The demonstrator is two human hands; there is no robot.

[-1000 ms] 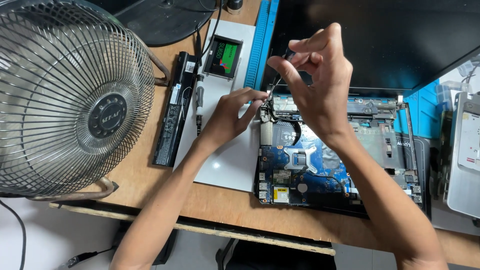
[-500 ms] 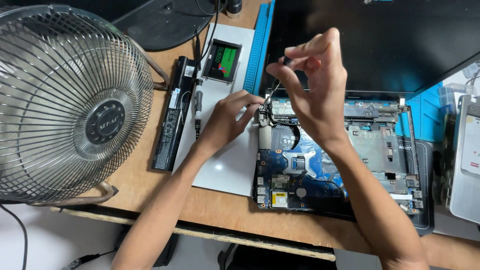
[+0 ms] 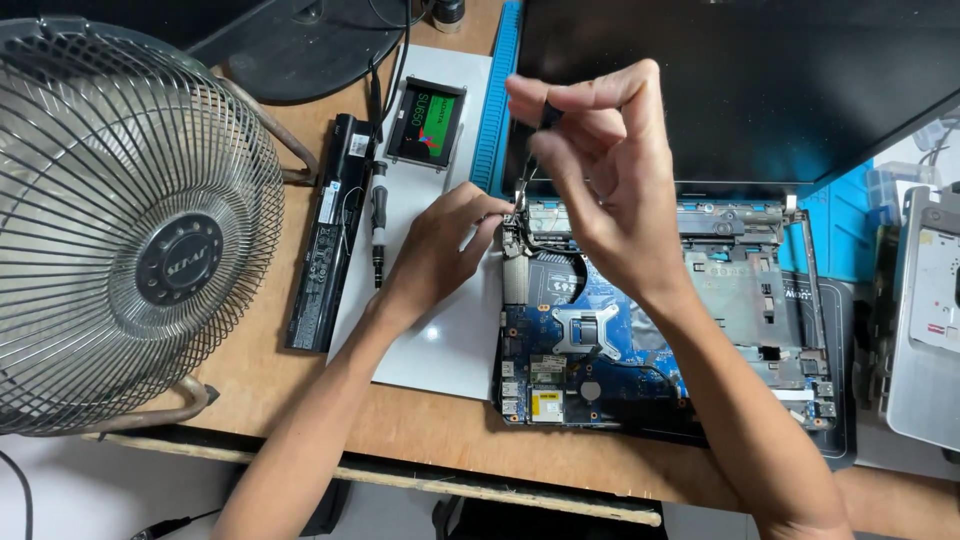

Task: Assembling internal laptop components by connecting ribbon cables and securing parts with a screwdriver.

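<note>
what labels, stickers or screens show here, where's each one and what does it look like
Laptop screen: top right, hinged behind the opened laptop base, large, black, off.
Drive label: on the small drive on the white sheet, top centre; rectangular, green with a red mark.
Battery label: along the long black battery beside the fan; narrow, pale strips.
Yellow sticker: near front left corner of the blue circuit board; small, square.
Fan badge: fan centre, round, dark.

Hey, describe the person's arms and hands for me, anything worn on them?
Both arms are bare up to the frame edge: no sleeves, gloves, watch, wristband or rings show. The left hand and right hand are slim with long fingers and short, unpainted nails. The forearms are lean, and no markings or bandages show.
</note>
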